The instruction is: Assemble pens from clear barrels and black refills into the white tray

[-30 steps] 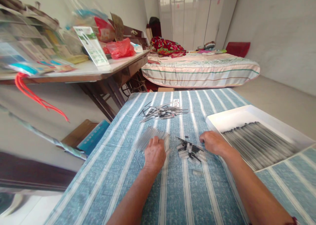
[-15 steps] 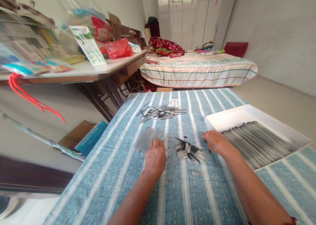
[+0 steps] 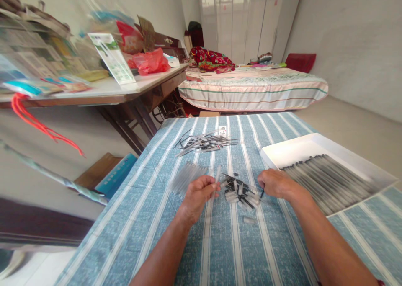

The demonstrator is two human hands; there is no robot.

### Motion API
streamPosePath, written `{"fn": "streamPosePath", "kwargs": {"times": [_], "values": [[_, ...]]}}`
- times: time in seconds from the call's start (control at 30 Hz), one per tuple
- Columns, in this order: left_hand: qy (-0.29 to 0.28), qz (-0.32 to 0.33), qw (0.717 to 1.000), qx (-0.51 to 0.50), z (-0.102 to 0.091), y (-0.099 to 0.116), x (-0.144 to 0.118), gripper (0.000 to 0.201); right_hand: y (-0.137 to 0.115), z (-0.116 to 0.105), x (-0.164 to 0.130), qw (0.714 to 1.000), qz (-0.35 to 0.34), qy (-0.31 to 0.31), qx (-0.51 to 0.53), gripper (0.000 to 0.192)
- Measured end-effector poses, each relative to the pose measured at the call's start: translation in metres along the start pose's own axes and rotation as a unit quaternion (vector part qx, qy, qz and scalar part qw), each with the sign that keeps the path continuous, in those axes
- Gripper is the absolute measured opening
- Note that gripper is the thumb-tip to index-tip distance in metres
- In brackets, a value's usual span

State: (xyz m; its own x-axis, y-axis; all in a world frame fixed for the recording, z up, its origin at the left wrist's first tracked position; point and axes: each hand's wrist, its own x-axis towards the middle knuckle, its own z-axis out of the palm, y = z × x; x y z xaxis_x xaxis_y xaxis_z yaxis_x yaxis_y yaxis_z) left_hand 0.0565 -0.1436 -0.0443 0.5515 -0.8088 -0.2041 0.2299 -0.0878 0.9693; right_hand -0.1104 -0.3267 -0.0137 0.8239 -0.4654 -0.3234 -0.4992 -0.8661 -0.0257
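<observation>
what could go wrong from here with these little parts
The slim clear tube in the left hand might slip, since only a pinch seems to hold it. The loose clear piece, lying apart from the mixed pile, could roll or get brushed aside. The right forearm looks close to the white box, so a bump might shift it.

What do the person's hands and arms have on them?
The left hand and right hand are bare, with no gloves. No watch or bracelet shows on either wrist. Both forearms are bare too. Just a bit of dark red sleeve peeks in by the right arm; no sleeve shows on the left.
</observation>
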Motion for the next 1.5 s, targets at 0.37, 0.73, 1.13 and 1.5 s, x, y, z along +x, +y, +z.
{"fn": "streamPosePath", "kwargs": {"times": [0.37,0.73,1.13,1.5], "values": [[-0.062,-0.05,0.98,-0.181,-0.007,0.0,0.002,0.029,0.001,0.004,0.003,0.996,-0.041,0.022,0.082,0.019],[-0.083,-0.063,0.984,-0.142,-0.001,-0.005,0.0,0.026,-0.003,-0.007,-0.011,0.899,-0.108,-0.124,0.407,0.005],[-0.178,-0.021,0.973,-0.148,0.003,-0.005,-0.004,0.017,-0.001,-0.002,-0.017,0.621,-0.245,-0.042,0.743,0.02],[-0.198,-0.027,0.973,-0.117,0.004,-0.008,-0.006,0.016,-0.043,-0.002,0.0,0.62,-0.166,0.149,0.752,0.016]]}}
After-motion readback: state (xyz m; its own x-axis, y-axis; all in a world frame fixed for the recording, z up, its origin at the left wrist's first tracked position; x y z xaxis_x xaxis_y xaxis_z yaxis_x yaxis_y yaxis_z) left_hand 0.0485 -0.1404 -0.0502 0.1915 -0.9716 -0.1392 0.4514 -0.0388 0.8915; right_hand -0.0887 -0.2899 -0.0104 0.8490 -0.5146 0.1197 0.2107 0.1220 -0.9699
